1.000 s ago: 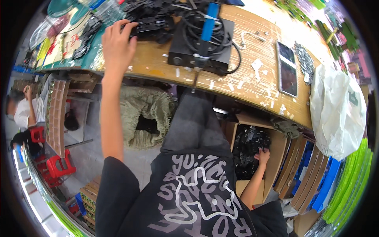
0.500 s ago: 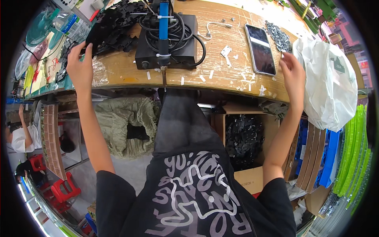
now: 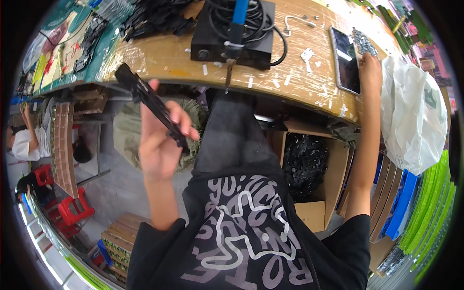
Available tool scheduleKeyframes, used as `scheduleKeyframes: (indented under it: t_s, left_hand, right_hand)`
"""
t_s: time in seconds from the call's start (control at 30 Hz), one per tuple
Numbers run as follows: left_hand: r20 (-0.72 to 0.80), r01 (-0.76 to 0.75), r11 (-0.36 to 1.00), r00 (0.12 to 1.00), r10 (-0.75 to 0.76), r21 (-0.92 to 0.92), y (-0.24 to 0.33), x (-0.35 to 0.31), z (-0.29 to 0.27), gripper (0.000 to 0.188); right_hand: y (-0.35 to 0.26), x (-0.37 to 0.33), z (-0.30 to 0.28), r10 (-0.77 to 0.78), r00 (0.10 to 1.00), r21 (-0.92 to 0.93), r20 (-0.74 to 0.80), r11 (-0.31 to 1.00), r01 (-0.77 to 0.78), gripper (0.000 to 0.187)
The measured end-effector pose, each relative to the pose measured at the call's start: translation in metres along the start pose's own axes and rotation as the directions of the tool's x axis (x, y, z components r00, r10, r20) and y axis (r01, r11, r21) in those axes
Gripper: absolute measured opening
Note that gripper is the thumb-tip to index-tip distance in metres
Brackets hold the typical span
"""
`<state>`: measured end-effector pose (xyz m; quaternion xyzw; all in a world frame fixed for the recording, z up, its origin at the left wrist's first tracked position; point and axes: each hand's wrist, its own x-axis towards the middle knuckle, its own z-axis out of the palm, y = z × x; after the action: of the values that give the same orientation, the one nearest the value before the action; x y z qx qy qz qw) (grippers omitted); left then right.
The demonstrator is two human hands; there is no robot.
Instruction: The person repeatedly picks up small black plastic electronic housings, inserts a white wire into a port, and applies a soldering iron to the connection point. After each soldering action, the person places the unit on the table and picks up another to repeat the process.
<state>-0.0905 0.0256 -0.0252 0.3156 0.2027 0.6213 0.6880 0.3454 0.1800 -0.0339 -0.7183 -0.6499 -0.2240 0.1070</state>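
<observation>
My left hand (image 3: 162,145), slightly blurred, grips a long black part (image 3: 153,104) with an uneven edge, held tilted in front of the table's near edge. I cannot make out whether it is one piece or several together. Over at the right, my right hand (image 3: 370,72) reaches down to a pile of small silvery metal pieces (image 3: 362,41), beside a phone (image 3: 345,60) lying on the table. Its fingertips are bunched and partly hidden, so I cannot see what they pinch. A heap of black parts (image 3: 157,19) lies at the far left of the table.
A black box with coiled cable (image 3: 208,50) and a blue-handled tool (image 3: 240,12) pointing downward stands mid-table. White scraps (image 3: 307,55) are scattered nearby. A white plastic bag (image 3: 411,116) hangs at the right edge. Below, a carton (image 3: 311,216) holds black parts.
My left hand has come from the black heap back toward my body, now with a black part in it. My right hand has moved forward onto the metal pieces. The view has shifted.
</observation>
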Motion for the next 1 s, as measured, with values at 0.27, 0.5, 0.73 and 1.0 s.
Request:
scheduleKeyframes:
  t_s: [0.27, 0.5, 0.73, 1.0]
  left_hand:
    - [0.057, 0.235, 0.934, 0.972, -0.228, -0.269, -0.013, -0.017, 0.010, 0.062]
    - [0.131, 0.187, 0.968, 0.977, -0.166, -0.165, -0.026, -0.018, 0.017, 0.068]
    - [0.150, 0.389, 0.895, 0.893, -0.425, 0.217, -0.046, -0.018, 0.032, 0.039]
    - [-0.027, 0.485, 0.787, 0.857, -0.515, 0.383, -0.058, -0.019, 0.062, 0.038]
  right_hand:
    - [0.009, 0.001, -0.002, 0.029, 1.000, 0.163, -0.003, 0.986, -0.028, 0.016]
    - [0.001, -0.002, -0.013, 0.115, 0.991, 0.384, -0.062, 0.920, -0.083, 0.011]
    - [-0.043, -0.030, -0.060, 0.217, 0.962, 0.916, 0.165, 0.327, -0.230, 0.010]
    - [-0.098, -0.084, -0.089, -0.119, 0.934, 0.875, 0.336, -0.327, -0.356, 0.006]
